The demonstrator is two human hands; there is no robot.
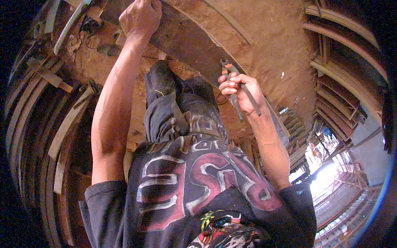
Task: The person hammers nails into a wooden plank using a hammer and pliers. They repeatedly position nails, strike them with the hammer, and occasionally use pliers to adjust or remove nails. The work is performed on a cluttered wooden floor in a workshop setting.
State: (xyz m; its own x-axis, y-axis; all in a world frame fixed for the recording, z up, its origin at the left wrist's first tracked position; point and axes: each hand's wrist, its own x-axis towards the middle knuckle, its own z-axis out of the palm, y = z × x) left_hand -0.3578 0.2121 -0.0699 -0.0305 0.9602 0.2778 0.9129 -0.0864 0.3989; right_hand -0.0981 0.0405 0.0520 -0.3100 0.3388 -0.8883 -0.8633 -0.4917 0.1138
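Observation:
My right hand point(245, 91) is wrapped round a pair of pliers point(249, 98) with grey and orange handles. Their small dark head points away from me, and the handles spread apart below my fingers. Beneath the pliers' head lies the right part of a long, dark, flat board point(186, 39), which runs from upper left to lower right in front of my legs. My left hand point(140, 20) is a closed fist at the upper left of this board. Whatever its fingers hold is hidden.
Brown dusty ground point(273, 45) spreads beyond the board, with a thin wooden strip point(229, 20) on it. Long planks point(62, 136) are stacked at the left. More timber point(347, 78) is racked at the right, near a bright opening. A dark sandal-like thing point(108, 50) lies near my left forearm.

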